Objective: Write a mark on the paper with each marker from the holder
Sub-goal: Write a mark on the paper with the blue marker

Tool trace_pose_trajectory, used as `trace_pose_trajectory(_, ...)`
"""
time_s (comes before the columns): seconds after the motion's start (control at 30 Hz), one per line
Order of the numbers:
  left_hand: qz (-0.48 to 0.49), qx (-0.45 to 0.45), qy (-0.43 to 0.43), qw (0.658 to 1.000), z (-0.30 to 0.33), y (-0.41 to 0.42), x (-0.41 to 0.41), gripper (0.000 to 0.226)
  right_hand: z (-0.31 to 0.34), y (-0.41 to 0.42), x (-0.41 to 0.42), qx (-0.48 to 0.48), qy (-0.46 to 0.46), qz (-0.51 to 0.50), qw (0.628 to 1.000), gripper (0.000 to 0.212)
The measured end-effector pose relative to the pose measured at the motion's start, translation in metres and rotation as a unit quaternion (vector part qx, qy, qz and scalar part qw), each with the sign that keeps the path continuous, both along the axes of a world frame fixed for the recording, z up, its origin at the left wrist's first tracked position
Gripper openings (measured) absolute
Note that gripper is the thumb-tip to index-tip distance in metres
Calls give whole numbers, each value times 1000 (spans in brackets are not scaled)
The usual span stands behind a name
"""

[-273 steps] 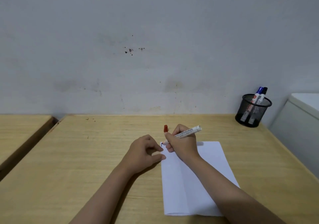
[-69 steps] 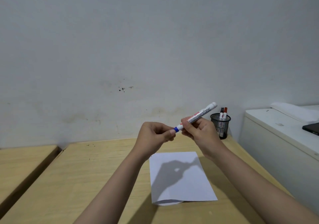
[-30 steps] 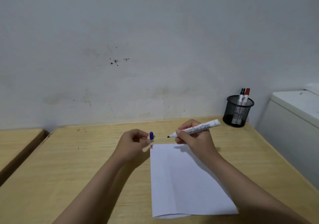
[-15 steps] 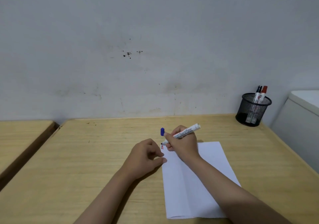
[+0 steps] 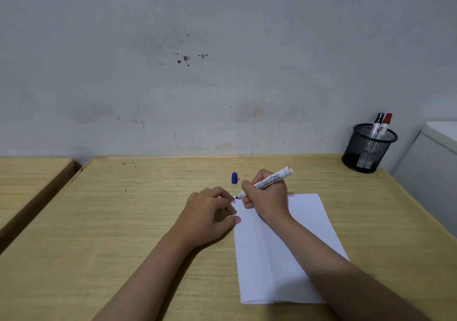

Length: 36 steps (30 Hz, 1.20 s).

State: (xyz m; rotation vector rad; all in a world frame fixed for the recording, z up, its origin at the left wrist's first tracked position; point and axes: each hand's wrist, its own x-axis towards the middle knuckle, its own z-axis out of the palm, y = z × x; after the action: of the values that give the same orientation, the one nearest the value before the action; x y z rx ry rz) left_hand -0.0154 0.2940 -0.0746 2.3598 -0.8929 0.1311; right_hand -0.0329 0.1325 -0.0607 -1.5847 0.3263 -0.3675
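Markers stand in the black mesh holder [image 5: 369, 147] at the worktop's [image 5: 123, 222] far right corner: one black-capped [image 5: 378, 123], one red-capped [image 5: 385, 124], both upright. A third, uncapped marker [image 5: 268, 181] is pinched in the right hand [image 5: 265, 197], tip on the far left corner of the paper [image 5: 284, 246], beside small marks. Its blue cap [image 5: 234, 178] stands just beyond. The left hand [image 5: 210, 214], loosely curled and holding nothing, rests at the paper's left edge. Bare wood lies open leftward.
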Motion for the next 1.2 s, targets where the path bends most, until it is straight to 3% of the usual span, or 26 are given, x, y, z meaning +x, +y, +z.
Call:
trace_pose_trajectory(0.33,5,56,-47,997,0,-1,2,39,-2,-1,3,-27,8,9,1000,28)
trace_pose_trajectory(0.63,6,60,-41,997,0,-2,1,41,-2,-2,4,-38,22,17,999,26)
trace_pose_trajectory(0.9,4,35,-25,999,2,-5,1,21,-4,-10,6,144,-45,-59,987,19)
trace_pose_trajectory(1.03,42,-6,50,998,14,-15,12,7,-3,-10,7,201,-51,-54,977,16)
trace_pose_trajectory(1.13,74,-35,82,993,22,-29,27,13,0,-11,5,203,-53,-41,977,14)
trace_pose_trajectory(1.2,98,-35,55,993,26,-40,36,24,3,-10,3,190,-45,-37,980,13)
